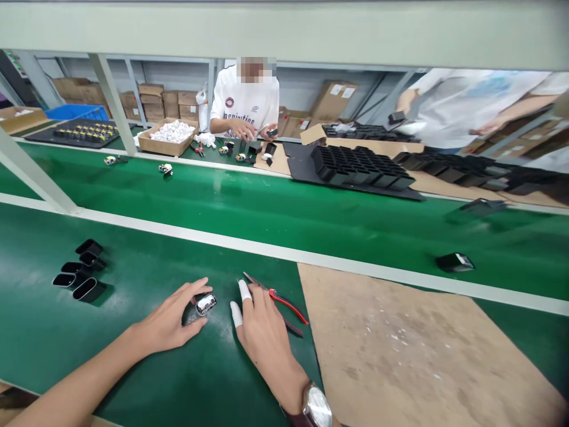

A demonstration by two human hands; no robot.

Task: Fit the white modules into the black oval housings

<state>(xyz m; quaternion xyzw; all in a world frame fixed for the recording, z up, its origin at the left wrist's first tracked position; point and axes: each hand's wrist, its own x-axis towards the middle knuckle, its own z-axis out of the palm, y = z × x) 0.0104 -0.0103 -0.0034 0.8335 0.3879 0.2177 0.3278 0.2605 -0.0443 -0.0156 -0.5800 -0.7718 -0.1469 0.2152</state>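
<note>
Left hand (171, 319): thumb and fingers spread apart around small black oval plastic-looking casing (206, 305), white parts showing at its open top; casing sits on smooth green worktop (178, 385), between the hands. Contact unclear. Right hand (265, 326), two fingers in white finger covers (245, 290), lies over long-nosed pliers with red-and-black handles (288, 302); can't tell if it grips them. Brown cardboard sheet (400, 362) just beside. For good handling, probably best to steady casing by its outer walls, keep fingertips off the parts inside, and hold pliers by handles, clear of pointed tips.
</note>
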